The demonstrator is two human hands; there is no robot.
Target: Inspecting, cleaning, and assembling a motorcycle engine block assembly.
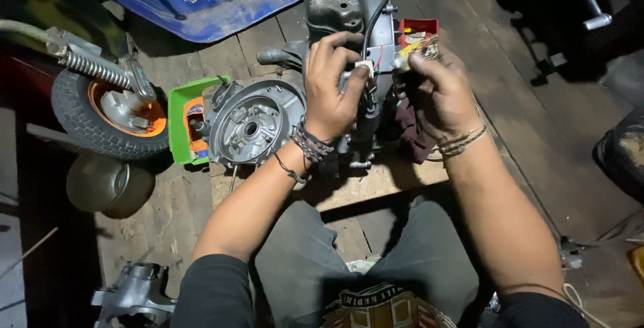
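Head-worn view, steeply downward, close.

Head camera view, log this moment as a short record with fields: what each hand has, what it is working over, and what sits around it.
left hand: left hand pinches a small white plastic wire connector
right hand: right hand holds a bundle of thin yellow and red wires
worked on: grey metal engine case with a round open cover, on a pale wooden board
left of it: green plastic tray, small black tyre on an orange rim
behind: red plastic parts box, blue painted body panel
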